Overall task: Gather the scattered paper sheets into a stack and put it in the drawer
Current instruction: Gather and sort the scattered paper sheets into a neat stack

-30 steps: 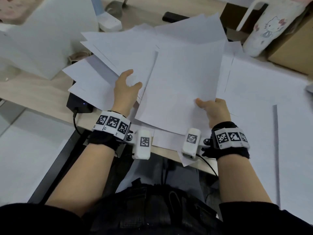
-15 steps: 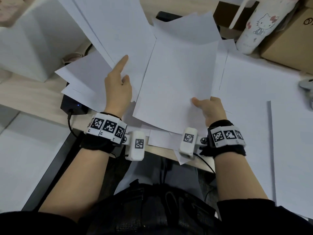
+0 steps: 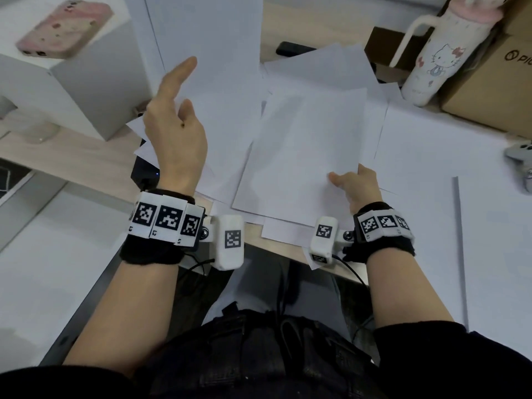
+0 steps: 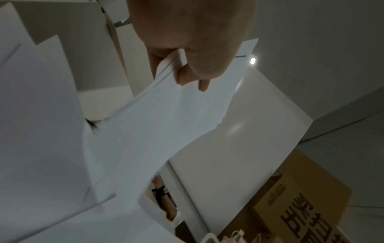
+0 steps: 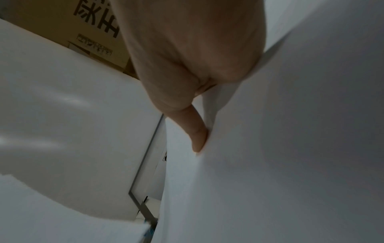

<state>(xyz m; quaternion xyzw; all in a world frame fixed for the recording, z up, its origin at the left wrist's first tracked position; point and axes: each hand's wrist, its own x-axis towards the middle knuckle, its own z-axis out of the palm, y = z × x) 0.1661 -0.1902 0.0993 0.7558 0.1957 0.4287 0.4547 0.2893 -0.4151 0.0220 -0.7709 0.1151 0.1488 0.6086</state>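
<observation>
White paper sheets lie overlapping on the wooden desk (image 3: 86, 165). My left hand (image 3: 178, 116) holds a few sheets (image 3: 213, 67) lifted and tilted up off the desk. The left wrist view shows the left hand (image 4: 178, 69) pinching their edge (image 4: 166, 98), and my index finger points straight out. My right hand (image 3: 345, 180) pinches the near right corner of a flat pile of sheets (image 3: 302, 151); in the right wrist view the right hand (image 5: 203, 115) has one finger lying along that pile (image 5: 270, 148). More sheets (image 3: 322, 67) fan out behind it. I cannot make out a drawer.
A white box (image 3: 95, 90) carrying a pink phone (image 3: 63, 30) stands at the left. A cartoon-cat tumbler (image 3: 437, 53) and a cardboard box (image 3: 495, 82) stand at the back right. A grey controller (image 3: 521, 156) lies at the right edge. A black device (image 3: 144, 174) sits under the left sheets.
My left hand has raised its sheets off the desk and swung them upright and away from me. My right hand keeps its hold on the pile's corner.
</observation>
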